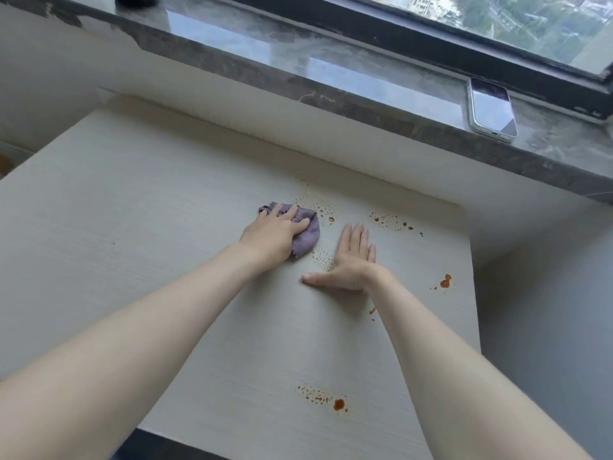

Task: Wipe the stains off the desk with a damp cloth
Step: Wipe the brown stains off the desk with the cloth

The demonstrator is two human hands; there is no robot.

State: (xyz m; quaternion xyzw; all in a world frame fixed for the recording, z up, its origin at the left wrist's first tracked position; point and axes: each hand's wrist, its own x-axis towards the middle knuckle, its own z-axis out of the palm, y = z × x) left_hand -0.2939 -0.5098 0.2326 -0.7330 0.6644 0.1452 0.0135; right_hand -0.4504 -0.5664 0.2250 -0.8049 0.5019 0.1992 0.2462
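My left hand (272, 232) presses a crumpled purple cloth (306, 234) onto the pale wood-grain desk (132, 227), fingers closed over it. Small orange-brown speckled stains (323, 210) lie just right of the cloth. My right hand (351, 260) rests flat on the desk, palm down, fingers together and thumb spread out, holding nothing. More speckles (391, 220) sit beyond the right hand. An orange blot (445, 281) lies near the desk's right edge. Another blot with speckles (338, 404) lies close to the front edge between my forearms.
A smartphone (492, 109) lies screen up on the dark stone windowsill (298, 61) behind the desk. The window (497, 21) is above it. The desk's right edge drops to a grey floor (547, 310). A dark object stands at the sill's far left.
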